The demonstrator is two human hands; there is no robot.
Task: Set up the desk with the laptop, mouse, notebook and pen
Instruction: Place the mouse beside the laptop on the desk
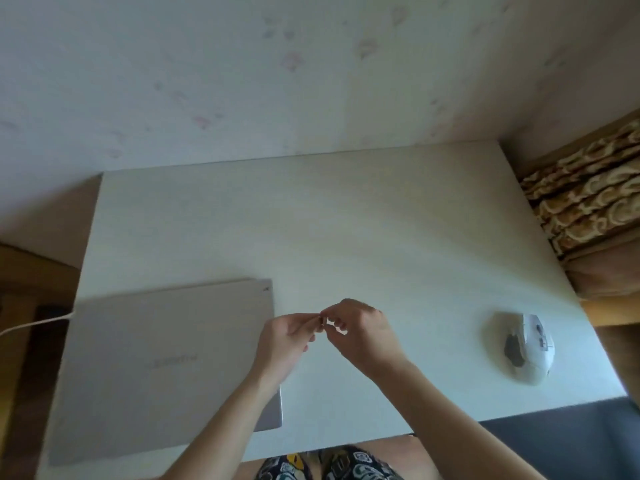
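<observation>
A closed silver laptop (166,368) lies flat on the left part of the white desk (346,230), and a white cable (34,323) is plugged into its left side. Near the desk's right front corner sits a white mouse (519,346) with a dark patch on its side. Between laptop and mouse, my left hand (284,341) and my right hand (360,332) meet fingertip to fingertip above the desk. Together they pinch a small object (322,322), too small to identify.
A pale wall with faint pink marks rises behind the desk. Brown-and-cream patterned fabric (588,199) lies off the right edge. Wooden furniture stands to the left, and a grey surface (571,441) lies at the front right. My patterned clothing (329,465) shows below the front edge.
</observation>
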